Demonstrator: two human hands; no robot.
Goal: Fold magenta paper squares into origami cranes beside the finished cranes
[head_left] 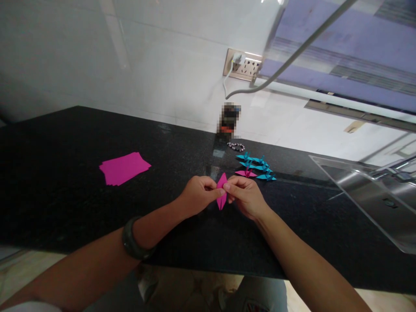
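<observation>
Between my two hands is a folded pink origami paper [221, 200], a narrow diamond with a split lower end. My left hand [199, 195] pinches its left side with thumb and fingers. From the other side, my right hand [245, 195] grips the right edge, its thumb on the front. Just beyond my right hand stand several blue paper cranes [258, 161] in a cluster, with one pink paper crane [247, 172] among them. A fanned stack of pink paper sheets [123, 169] lies off to the left.
Everything rests on a black countertop [175, 151]. A beaded bracelet [236, 147] and a pixelated upright object [229, 121] are near the wall. At right is a steel sink [373, 208]. A grey cable [292, 56] hangs before the wall socket [243, 65].
</observation>
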